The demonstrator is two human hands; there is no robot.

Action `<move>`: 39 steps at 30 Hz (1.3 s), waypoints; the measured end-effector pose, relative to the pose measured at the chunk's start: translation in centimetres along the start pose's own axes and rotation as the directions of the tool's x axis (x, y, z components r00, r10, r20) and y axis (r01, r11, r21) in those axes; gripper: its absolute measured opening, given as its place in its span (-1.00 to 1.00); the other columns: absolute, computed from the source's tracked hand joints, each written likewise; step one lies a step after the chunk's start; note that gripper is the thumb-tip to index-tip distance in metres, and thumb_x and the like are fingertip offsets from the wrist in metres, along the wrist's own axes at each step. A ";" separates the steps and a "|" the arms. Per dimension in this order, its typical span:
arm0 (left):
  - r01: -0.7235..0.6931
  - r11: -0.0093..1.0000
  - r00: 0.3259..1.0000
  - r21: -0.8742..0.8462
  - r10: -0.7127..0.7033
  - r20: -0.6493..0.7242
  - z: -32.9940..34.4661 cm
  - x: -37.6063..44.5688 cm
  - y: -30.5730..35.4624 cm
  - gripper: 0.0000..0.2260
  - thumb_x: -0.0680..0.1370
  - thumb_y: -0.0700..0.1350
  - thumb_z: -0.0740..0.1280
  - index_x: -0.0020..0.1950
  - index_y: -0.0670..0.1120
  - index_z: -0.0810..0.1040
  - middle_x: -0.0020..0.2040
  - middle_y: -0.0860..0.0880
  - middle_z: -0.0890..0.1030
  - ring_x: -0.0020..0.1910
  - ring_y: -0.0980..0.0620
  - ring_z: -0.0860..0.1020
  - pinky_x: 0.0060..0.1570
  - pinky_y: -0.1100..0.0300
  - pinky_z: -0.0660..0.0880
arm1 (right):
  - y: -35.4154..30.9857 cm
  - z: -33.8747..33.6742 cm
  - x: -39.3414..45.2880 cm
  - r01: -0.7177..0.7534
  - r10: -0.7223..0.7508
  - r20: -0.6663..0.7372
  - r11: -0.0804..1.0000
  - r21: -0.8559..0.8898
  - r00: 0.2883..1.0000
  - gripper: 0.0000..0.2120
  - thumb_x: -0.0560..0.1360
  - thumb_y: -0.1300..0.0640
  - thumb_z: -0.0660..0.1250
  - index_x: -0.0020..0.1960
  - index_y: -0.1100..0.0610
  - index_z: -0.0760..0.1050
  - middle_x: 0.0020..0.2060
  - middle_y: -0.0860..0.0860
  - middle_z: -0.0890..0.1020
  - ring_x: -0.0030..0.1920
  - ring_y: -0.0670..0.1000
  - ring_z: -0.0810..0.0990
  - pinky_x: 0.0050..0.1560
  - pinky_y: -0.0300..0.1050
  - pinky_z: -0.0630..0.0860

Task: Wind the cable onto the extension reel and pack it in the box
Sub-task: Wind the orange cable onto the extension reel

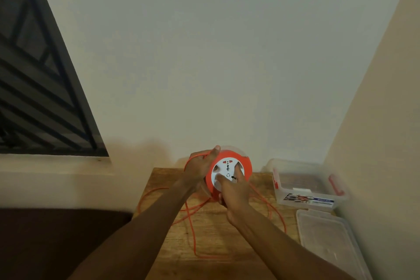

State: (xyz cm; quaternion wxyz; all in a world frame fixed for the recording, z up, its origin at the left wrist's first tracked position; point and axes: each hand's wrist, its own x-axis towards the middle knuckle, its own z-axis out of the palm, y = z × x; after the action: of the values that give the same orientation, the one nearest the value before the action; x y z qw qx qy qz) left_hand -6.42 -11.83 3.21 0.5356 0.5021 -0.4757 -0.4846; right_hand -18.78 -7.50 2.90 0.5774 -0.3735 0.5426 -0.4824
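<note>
An orange extension reel [246, 163] with a white socket face is held upright above the wooden table [211, 234]. My left hand [202, 163] grips the reel's left rim, with a strand of orange cable looped over it. My right hand [234, 191] presses on the white face, fingers in its recesses. Loose orange cable [193, 229] lies in loops across the table below the reel. A clear plastic box [306, 184] with red latches stands open at the right.
The box's clear lid [329, 236] lies flat on the table in front of the box. Walls close in behind and to the right. A window with dark bars [38, 88] is at the left, above a ledge.
</note>
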 end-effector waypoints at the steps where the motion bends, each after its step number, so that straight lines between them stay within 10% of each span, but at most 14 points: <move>1: 0.007 1.000 1.000 -0.004 -0.007 -0.007 0.0 0.0 0.2 -0.26 0.46 0.37 0.44 0.02 -0.38 0.57 -0.04 -0.41 0.67 -0.11 -0.32 0.67 0.06 -0.35 0.60 | 0.1 -0.3 0.1 0.025 -0.024 0.040 0.999 -0.042 0.999 -0.22 0.52 0.24 0.37 0.58 -0.16 0.08 0.00 0.06 0.65 -0.37 -0.04 0.59 -0.43 -0.18 0.50; 6: 0.054 0.998 0.998 -0.025 -0.054 -0.022 -0.8 0.2 0.3 -0.31 0.46 0.34 0.47 0.04 -0.33 0.62 0.04 -0.44 0.65 0.01 -0.47 0.66 0.09 -0.37 0.59 | 1.0 -1.9 -0.5 0.364 -0.300 0.206 0.763 -0.534 0.931 -0.11 0.46 0.12 0.43 0.58 -0.12 -0.06 -0.07 -0.14 0.65 -0.30 -0.05 0.64 -0.43 -0.22 0.56; 9: 0.084 0.996 0.996 -0.023 -0.084 -0.021 -1.4 0.5 0.5 -0.39 0.40 0.38 0.47 0.00 -0.19 0.71 0.00 -0.30 0.74 -0.01 -0.35 0.72 0.06 -0.30 0.65 | -0.2 -4.3 -0.2 0.652 -0.545 0.540 0.015 -0.758 0.641 -0.41 0.42 0.08 0.45 0.39 -0.11 0.33 0.10 -0.03 0.66 -0.15 -0.03 0.67 -0.32 -0.16 0.62; 11: 0.099 0.995 0.995 -0.011 -0.099 0.017 -1.5 0.5 0.7 -0.45 0.41 0.38 0.46 0.00 -0.11 0.75 0.00 -0.23 0.76 -0.03 -0.28 0.74 0.06 -0.27 0.67 | -1.8 -5.7 0.9 0.702 -0.403 0.818 -0.433 -0.565 0.410 -0.49 0.38 0.16 0.50 0.27 -0.07 0.45 0.27 0.11 0.55 -0.09 0.11 0.68 -0.37 -0.02 0.63; 13: 0.109 0.994 0.993 0.005 -0.109 0.049 -1.6 0.6 0.8 -0.42 0.41 0.38 0.46 0.04 -0.13 0.74 0.02 -0.25 0.75 -0.01 -0.31 0.74 0.07 -0.28 0.66 | -4.0 -6.2 1.9 0.709 -0.180 0.928 -0.603 -0.365 0.325 -0.53 0.42 0.18 0.48 0.29 -0.03 0.46 0.40 0.20 0.42 0.01 0.21 0.64 -0.35 0.06 0.64; 25: 0.166 0.986 0.979 0.029 -0.168 0.111 -1.3 1.0 0.8 -0.45 0.39 0.41 0.46 0.04 -0.04 0.76 0.05 -0.20 0.76 0.00 -0.27 0.74 0.04 -0.19 0.69 | -9.6 -4.4 2.8 0.618 0.288 0.931 -0.781 0.093 0.224 -0.50 0.55 0.16 0.35 0.44 -0.03 0.31 0.44 0.17 0.30 0.17 0.27 0.54 -0.13 0.13 0.62; 39: 0.219 0.971 0.954 0.101 -0.234 0.185 -1.2 1.0 2.4 -0.27 0.23 0.46 0.53 -0.01 -0.18 0.74 -0.03 -0.23 0.74 -0.12 -0.24 0.72 0.03 -0.10 0.68 | -10.0 -3.1 2.0 0.500 0.478 0.809 -0.822 0.274 0.342 -0.57 0.59 0.11 0.33 0.44 -0.05 0.38 0.42 0.24 0.34 0.10 0.21 0.59 -0.07 0.03 0.62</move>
State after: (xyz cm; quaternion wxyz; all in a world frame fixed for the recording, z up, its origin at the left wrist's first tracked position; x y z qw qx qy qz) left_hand -5.08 -12.70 5.56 0.4069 0.5242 -0.4839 -0.5705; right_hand -23.42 -11.68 11.52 -0.3738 -0.8868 0.0460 0.2677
